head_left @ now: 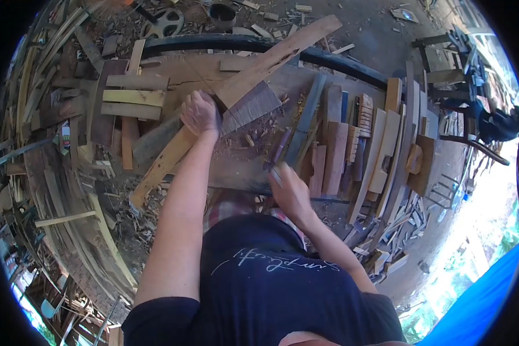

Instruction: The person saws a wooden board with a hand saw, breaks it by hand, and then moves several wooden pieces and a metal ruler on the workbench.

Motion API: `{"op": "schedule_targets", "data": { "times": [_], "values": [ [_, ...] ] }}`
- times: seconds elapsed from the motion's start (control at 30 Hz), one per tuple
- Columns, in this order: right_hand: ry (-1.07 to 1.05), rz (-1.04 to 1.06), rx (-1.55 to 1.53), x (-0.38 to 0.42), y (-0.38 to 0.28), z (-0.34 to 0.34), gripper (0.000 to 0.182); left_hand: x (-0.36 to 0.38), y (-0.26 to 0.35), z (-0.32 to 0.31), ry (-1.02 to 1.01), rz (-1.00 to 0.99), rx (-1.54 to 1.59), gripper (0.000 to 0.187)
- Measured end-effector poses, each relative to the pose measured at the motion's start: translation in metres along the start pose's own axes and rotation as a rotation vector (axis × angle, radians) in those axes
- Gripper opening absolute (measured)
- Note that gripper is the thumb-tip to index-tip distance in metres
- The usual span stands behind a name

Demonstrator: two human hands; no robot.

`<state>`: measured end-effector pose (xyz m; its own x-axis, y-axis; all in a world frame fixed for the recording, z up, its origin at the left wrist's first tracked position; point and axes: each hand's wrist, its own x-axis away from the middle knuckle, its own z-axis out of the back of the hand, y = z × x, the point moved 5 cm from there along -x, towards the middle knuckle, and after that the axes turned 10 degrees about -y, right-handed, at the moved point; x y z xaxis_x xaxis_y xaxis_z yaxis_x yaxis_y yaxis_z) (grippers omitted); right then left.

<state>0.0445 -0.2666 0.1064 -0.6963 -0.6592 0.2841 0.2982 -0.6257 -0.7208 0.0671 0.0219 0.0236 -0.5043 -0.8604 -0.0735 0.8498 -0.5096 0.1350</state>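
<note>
A long pale plank (254,72) lies slantwise across the workbench (254,173), from upper right down to lower left. My left hand (200,113) is clamped down on the plank near its middle. My right hand (288,190) sits at the bench's near edge, closed around the handle of a dark tool (278,151) that looks like a chisel or small knife; its blade points away from me. A ridged dark wooden piece (249,106) lies just right of my left hand. Wood chips litter the bench between my hands.
Several short boards and offcuts (352,144) are stacked on the right of the bench. More planks (130,98) lie at the left. A black pipe (340,60) runs behind the bench. Scrap wood covers the ground all around, and a metal frame (455,52) stands far right.
</note>
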Motion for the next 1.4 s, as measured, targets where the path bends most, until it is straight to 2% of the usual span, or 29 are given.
{"op": "schedule_targets", "data": {
  "times": [0.1, 0.17, 0.23, 0.37, 0.43, 0.47, 0.57, 0.63, 0.73, 0.87, 0.97, 1.13, 1.27, 1.33, 1.4],
  "values": [
    [-0.003, 0.008, -0.026, -0.056, -0.011, -0.019, 0.022, -0.002, 0.001, 0.004, -0.010, 0.034, -0.018, 0.024],
    [-0.036, -0.011, -0.021, -0.058, -0.014, -0.019, 0.022, -0.001, 0.002, 0.005, -0.003, 0.042, -0.016, 0.023],
    [0.012, 0.155, 0.013, -0.040, -0.033, 0.008, 0.022, -0.001, 0.002, 0.007, 0.002, 0.058, -0.003, 0.022],
    [-0.091, -0.130, 0.019, 0.066, 0.015, 0.032, 0.022, -0.003, 0.004, 0.007, -0.011, 0.070, 0.021, 0.020],
    [-0.102, -0.158, -0.002, 0.061, 0.014, 0.025, 0.022, 0.002, -0.001, 0.003, -0.036, 0.048, 0.015, 0.020],
    [-0.090, -0.163, -0.032, 0.050, 0.015, 0.020, 0.022, -0.001, 0.000, 0.002, -0.024, 0.028, -0.003, 0.020],
    [0.014, 0.013, -0.015, -0.044, 0.001, -0.023, 0.022, 0.000, -0.001, 0.000, -0.002, 0.022, -0.030, 0.020],
    [0.073, 0.055, -0.040, -0.062, 0.000, -0.027, 0.021, -0.008, 0.000, 0.000, 0.015, 0.016, -0.034, 0.020],
    [0.075, 0.087, -0.042, -0.045, -0.006, -0.009, 0.022, -0.003, 0.001, -0.001, -0.015, 0.058, -0.025, 0.019],
    [-0.010, -0.031, -0.030, 0.029, 0.000, 0.023, 0.023, -0.006, 0.002, 0.009, -0.022, 0.093, -0.009, 0.020],
    [-0.013, -0.079, -0.015, 0.056, 0.015, 0.025, 0.022, -0.002, 0.002, 0.005, -0.035, 0.093, -0.003, 0.021],
    [0.047, 0.066, -0.017, -0.053, 0.010, -0.029, 0.025, -0.010, -0.002, 0.001, -0.003, 0.029, -0.046, 0.021],
    [0.058, 0.118, -0.031, -0.044, 0.004, -0.017, 0.025, -0.004, 0.000, 0.004, 0.007, 0.070, -0.015, 0.023],
    [0.009, 0.074, -0.006, -0.035, -0.010, -0.005, 0.024, -0.005, 0.003, 0.010, -0.002, 0.094, 0.014, 0.023],
    [0.018, 0.072, -0.006, -0.025, -0.016, 0.001, 0.024, -0.003, 0.002, 0.009, -0.093, 0.134, 0.018, 0.024]
  ]
}}
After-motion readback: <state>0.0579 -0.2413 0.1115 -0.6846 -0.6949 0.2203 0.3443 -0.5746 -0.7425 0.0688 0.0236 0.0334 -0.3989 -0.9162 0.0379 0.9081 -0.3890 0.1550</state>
